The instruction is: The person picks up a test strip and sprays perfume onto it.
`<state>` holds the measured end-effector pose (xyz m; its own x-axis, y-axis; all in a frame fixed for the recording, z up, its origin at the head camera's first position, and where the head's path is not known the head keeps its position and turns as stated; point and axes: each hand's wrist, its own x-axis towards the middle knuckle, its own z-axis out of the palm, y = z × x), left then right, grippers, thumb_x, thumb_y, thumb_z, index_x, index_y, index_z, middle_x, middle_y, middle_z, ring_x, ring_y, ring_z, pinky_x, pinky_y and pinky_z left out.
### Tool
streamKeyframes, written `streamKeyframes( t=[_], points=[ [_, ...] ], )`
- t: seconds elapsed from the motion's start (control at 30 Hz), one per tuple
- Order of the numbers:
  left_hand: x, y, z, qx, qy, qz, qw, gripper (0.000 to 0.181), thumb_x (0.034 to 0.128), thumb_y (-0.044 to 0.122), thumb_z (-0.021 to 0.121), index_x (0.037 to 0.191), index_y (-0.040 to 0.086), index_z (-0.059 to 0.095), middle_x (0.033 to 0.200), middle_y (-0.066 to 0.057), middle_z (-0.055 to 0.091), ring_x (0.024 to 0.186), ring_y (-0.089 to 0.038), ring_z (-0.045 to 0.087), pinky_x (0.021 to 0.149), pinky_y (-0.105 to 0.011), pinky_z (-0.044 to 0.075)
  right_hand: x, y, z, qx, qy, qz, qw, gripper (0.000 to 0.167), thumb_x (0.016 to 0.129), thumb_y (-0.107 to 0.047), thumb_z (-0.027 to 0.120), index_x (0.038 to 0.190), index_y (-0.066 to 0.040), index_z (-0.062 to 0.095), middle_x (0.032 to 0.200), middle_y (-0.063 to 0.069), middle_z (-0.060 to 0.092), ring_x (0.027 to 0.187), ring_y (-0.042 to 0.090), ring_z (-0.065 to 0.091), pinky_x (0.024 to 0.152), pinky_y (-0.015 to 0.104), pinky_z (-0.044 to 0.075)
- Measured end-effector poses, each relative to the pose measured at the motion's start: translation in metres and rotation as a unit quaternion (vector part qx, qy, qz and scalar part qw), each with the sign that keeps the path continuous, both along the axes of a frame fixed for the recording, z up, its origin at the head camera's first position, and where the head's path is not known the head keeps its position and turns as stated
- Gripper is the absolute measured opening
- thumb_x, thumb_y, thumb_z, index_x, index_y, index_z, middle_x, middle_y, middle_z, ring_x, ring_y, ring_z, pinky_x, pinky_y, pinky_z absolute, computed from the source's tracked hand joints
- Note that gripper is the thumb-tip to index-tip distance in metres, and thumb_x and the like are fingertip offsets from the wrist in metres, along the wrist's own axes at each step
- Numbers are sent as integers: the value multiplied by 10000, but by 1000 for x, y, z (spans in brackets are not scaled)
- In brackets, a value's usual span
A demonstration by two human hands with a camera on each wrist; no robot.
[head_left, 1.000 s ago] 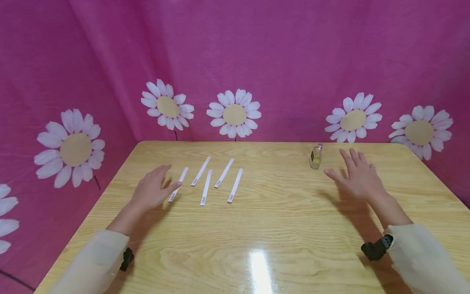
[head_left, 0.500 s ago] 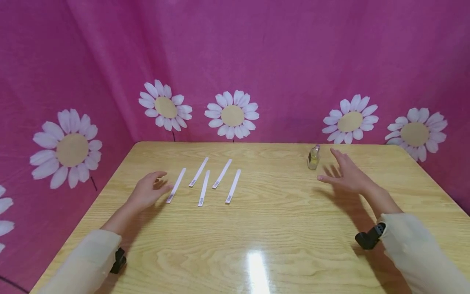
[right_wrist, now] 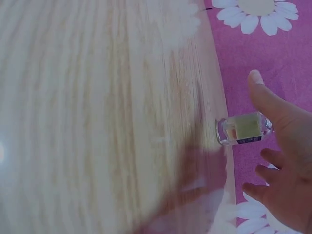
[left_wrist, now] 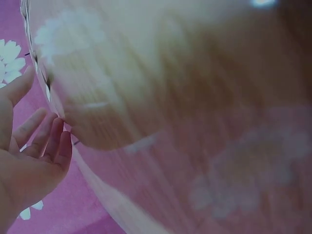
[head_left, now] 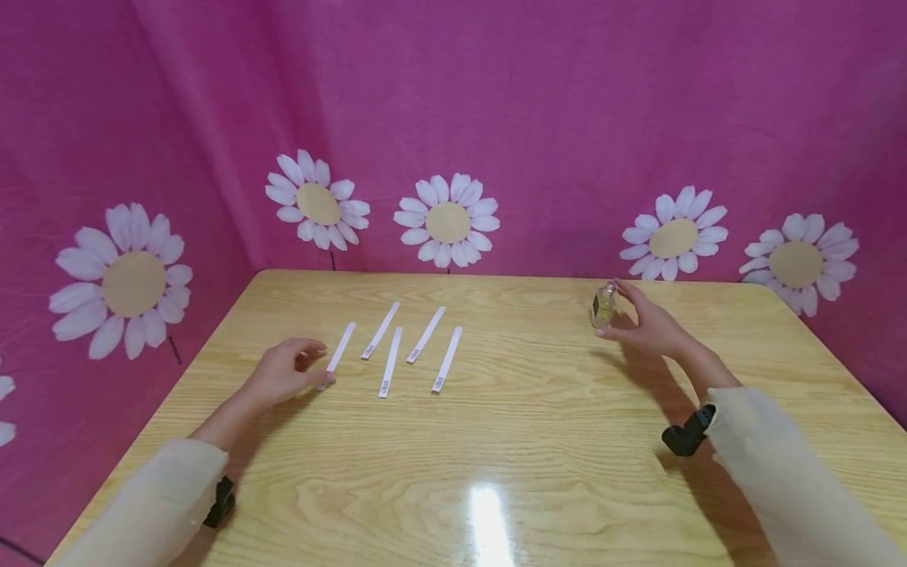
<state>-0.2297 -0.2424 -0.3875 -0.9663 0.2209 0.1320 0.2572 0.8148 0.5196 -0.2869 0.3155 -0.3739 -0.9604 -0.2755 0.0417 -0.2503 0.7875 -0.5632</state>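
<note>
White paper strips with small print at their near ends lie in the head view; the leftmost strip (head_left: 342, 346) is partly covered by the thumb of my left hand (head_left: 279, 373). That hand has loosely bent fingers and a gap between thumb and index; whether it touches the strip I cannot tell. My right hand (head_left: 655, 327) is beside a small glass bottle (head_left: 605, 305) of yellowish liquid, index fingertip by its cap, thumb near its base. In the right wrist view, the thumb and fingers of the right hand (right_wrist: 292, 151) stand apart around the bottle (right_wrist: 246, 127).
The light wooden table (head_left: 538, 441) has a bright reflection near its front. Behind and left of it hangs a magenta cloth (head_left: 553, 126) with large white daisies. Dark devices sit at both wrists, by the pale sleeves.
My right hand has moved left to the bottle, its fingers closer around it. My left hand has shifted slightly left and nearer, with its fingers more bent. The view has shifted a little.
</note>
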Motion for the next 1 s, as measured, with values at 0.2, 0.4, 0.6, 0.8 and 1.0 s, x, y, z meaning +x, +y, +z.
streamKeyframes(
  t=[0.2,0.4,0.6,0.8,1.0],
  points=[
    [-3,2,-4,16,2,-155,9999,549,760,214,803,1173,-85,598,1071,-247,662,918,-306,603,809,-400,505,-10,-3,-3,-570,-154,-3,9983,941,892,-252,685,1531,-13,37,1553,317,182,1407,527,214,1111,632,285],
    [-6,2,-5,158,-10,-105,9998,482,746,145,807,1117,-92,611,988,-217,662,858,-270,596,759,-340,494,-20,-8,-7,-1204,-161,-121,9925,934,863,-112,708,1517,30,58,1508,361,234,1373,539,282,1087,574,362],
    [-4,1,0,313,-176,-84,9993,395,759,92,789,1070,-91,629,939,-206,665,823,-261,617,723,-299,504,-26,-13,-7,-1390,-57,-184,9901,842,846,-38,704,1492,62,172,1434,367,340,1335,536,347,1068,569,388],
    [-5,-6,5,318,-353,-139,9988,343,767,58,772,1054,-80,646,947,-206,670,823,-237,635,718,-277,517,-21,-12,-6,-1411,308,-332,9890,694,849,35,664,1442,77,306,1368,354,438,1265,501,454,1027,510,424],
    [-13,-16,9,480,-678,-505,9953,376,738,57,799,1053,-87,653,925,-209,677,788,-151,618,665,-192,497,-22,-11,-9,-1478,488,-428,9869,622,856,14,669,1399,93,376,1335,346,489,1221,472,495,891,111,508]
  ],
)
